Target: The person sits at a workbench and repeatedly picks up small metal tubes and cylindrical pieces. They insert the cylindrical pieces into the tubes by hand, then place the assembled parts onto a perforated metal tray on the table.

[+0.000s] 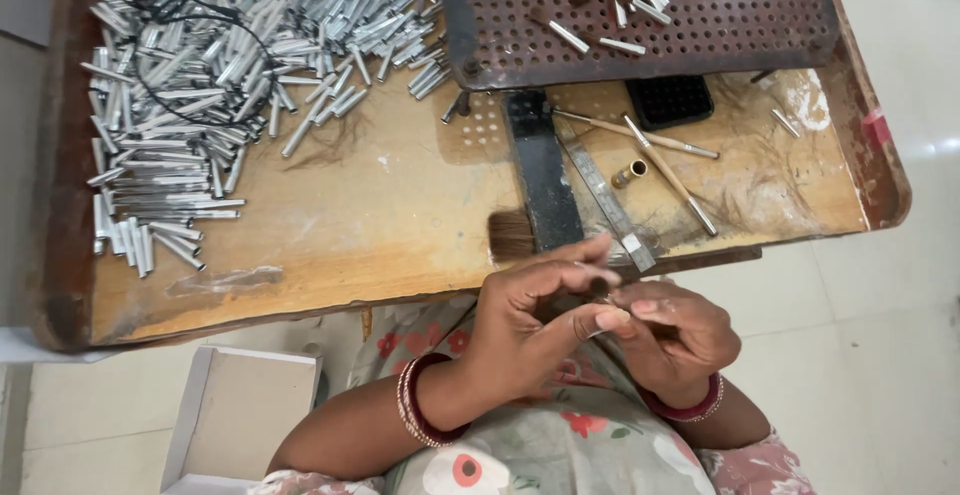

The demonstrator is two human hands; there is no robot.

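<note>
My left hand [530, 325] and my right hand [670, 335] meet over my lap, just off the near edge of the wooden work table [330, 225]. Both pinch one small metal tube with a dark bristle tuft [600, 287] between the fingertips. A loose tuft of brown bristles [511, 236] lies on the table edge just above my left hand. A big heap of silver metal tubes [220, 75] covers the far left of the table.
A rusty perforated metal tray [720, 15] with several finished tubes stands at the far right. Below it lie a dark flat bar [541, 170], a steel ruler [606, 195], two thin brush sticks [665, 165], a brass ferrule [629, 173] and a black block [668, 101]. A white box [235, 415] sits on the floor at left.
</note>
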